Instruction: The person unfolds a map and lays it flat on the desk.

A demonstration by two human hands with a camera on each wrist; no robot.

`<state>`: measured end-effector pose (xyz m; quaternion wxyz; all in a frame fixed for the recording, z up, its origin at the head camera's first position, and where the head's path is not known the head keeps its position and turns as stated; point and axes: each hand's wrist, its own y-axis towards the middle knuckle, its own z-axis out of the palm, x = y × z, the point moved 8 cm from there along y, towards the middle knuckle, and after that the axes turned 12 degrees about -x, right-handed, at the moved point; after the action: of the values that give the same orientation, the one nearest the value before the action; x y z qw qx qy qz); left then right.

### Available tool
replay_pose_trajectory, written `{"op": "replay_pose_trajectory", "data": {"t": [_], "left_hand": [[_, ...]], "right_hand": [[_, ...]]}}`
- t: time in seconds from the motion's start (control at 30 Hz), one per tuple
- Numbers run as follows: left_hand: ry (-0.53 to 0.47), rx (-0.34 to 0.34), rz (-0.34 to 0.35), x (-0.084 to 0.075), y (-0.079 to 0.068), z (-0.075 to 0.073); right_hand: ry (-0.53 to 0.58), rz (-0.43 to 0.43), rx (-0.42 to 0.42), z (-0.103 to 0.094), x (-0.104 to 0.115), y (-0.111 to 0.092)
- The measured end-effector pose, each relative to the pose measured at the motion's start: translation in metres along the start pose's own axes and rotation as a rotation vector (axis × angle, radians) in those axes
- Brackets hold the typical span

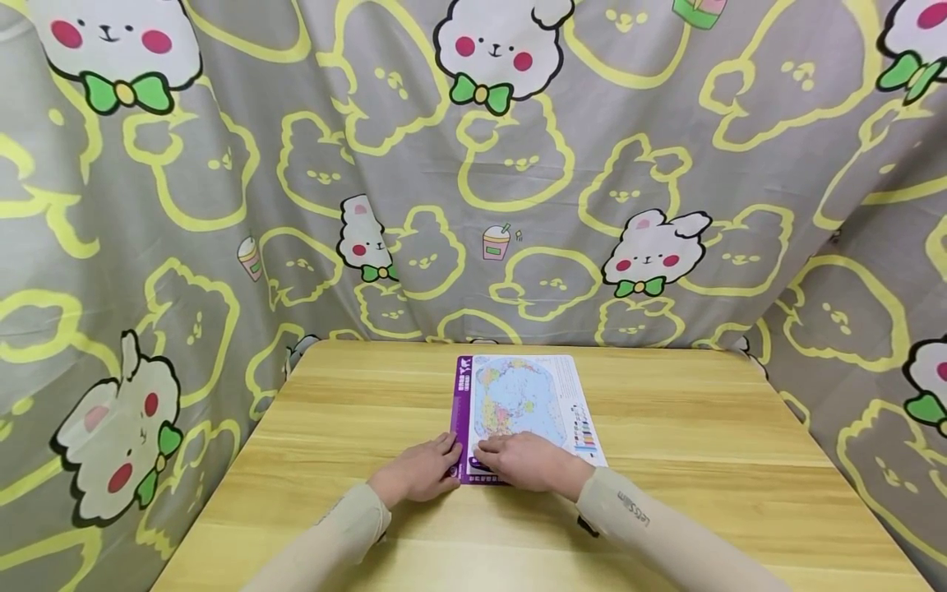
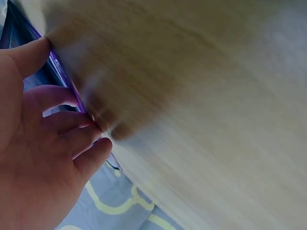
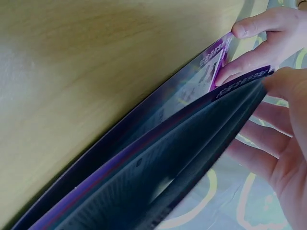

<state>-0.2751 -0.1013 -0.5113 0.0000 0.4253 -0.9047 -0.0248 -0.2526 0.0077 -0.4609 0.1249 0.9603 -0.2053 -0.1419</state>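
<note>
A world map sheet (image 1: 528, 403) with a purple left border lies on the wooden table, and its layers stand apart at the near end. With fingers extended, my left hand (image 1: 422, 470) rests at the border's near-left edge, fingertips touching it. My right hand (image 1: 528, 460) reaches over the near part of the map and pinches the raised upper layer by its near-left corner. In the right wrist view this raised layer (image 3: 158, 158) bows upward, away from the lower layer (image 3: 192, 88). The near part of the print is hidden under my right hand.
The wooden table (image 1: 688, 427) extends on both sides of the map. Behind it and along both sides hangs a grey curtain (image 1: 547, 164) with yellow outlines and white rabbits. Its cloth meets the table's far edge.
</note>
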Motion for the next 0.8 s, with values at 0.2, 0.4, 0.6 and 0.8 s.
{"op": "replay_pose_trajectory", "data": {"t": [0.2,0.4,0.6,0.8], "left_hand": [[-0.002,0.0,-0.005,0.001,0.0,0.002],[0.003,-0.006,0.0,0.0,0.001,0.001],[0.006,-0.015,-0.007,-0.001,0.003,-0.002],[0.048,-0.032,0.012,-0.005,0.004,-0.004]], "right_hand": [[-0.04,-0.001,0.036,-0.001,0.002,-0.002],[-0.132,-0.012,0.042,-0.007,0.003,-0.006],[-0.194,-0.025,0.026,-0.023,0.002,-0.011],[-0.233,-0.068,-0.061,-0.034,0.001,-0.018]]}}
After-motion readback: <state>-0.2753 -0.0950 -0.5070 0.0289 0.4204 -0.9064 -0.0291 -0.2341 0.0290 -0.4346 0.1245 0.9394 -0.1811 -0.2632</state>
